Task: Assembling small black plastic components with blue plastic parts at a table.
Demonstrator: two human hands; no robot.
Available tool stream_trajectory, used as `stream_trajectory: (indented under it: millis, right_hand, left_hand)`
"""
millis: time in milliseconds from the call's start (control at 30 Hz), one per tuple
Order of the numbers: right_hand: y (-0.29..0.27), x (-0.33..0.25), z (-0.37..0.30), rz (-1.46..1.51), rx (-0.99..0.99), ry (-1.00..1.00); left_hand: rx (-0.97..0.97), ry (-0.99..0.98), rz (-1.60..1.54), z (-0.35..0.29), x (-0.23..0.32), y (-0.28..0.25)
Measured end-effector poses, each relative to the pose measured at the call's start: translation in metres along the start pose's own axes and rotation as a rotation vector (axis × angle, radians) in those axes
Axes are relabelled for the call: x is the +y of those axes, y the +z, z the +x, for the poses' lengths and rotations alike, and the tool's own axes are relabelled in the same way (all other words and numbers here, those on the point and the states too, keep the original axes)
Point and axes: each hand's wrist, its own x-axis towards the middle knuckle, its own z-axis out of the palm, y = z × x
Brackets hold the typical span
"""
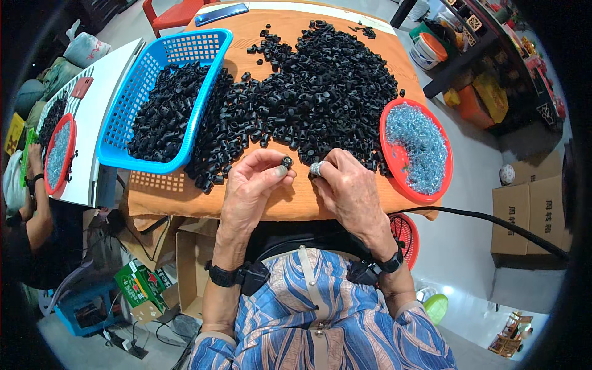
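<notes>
Between the thumb and forefinger of my left hand (259, 179) a small black plastic cap (287, 161) is pinched, its round end showing. Close by on the right, my right hand (349, 188) has its fingers curled together; a silvery-white band or wrap shows at a fingertip, and what they grip is too small to name. Both hands are over the near edge of the orange-covered table (169, 196). Just beyond them spreads a large pile of black plastic parts (327, 92). At its right, a red round tray (386, 151) contains many small clear pieces.
A blue plastic basket (139, 163) of black parts stands left of the pile. Further left, a co-worker's hand (36, 161) is beside another red tray (72, 139) on a white table (92, 135). A black cable (493, 219) runs off right, near cardboard boxes (524, 213).
</notes>
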Motion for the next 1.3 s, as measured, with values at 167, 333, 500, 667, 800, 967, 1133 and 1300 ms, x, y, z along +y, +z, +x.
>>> stream_trajectory:
  millis: [167, 333, 500, 667, 800, 967, 1133, 1300]
  right_hand:
    - [0.001, 0.000, 0.000, 0.051, -0.005, -0.022]
    - [-0.001, 0.004, -0.001, 0.090, -0.002, -0.012]
    - [-0.002, 0.000, 0.001, 0.045, -0.032, -0.027]
    - [0.000, -0.002, 0.001, 0.057, -0.031, -0.045]
    - [0.001, -0.002, 0.003, 0.082, -0.004, -0.129]
    - [0.007, -0.002, 0.003, 0.243, 0.136, -0.110]
    - [-0.019, -0.011, -0.003, 0.744, 0.083, 0.028]
    - [-0.044, -0.088, -0.013, 1.744, -0.582, -0.377]
  left_hand:
    - [0.010, 0.011, 0.000, 0.000, -0.001, 0.000]
    - [-0.004, -0.003, 0.002, 0.000, -0.001, 0.001]
    - [-0.005, 0.003, -0.016, 0.000, -0.001, 0.000]
    - [-0.009, 0.002, -0.005, 0.000, -0.002, 0.000]
    - [0.005, -0.011, -0.001, -0.001, 0.001, 0.001]
    - [0.000, -0.013, 0.028, -0.002, -0.001, -0.001]
    - [0.035, 0.020, 0.024, 0.000, -0.001, 0.003]
    - [0.052, 0.016, 0.074, -0.007, 0.010, 0.002]
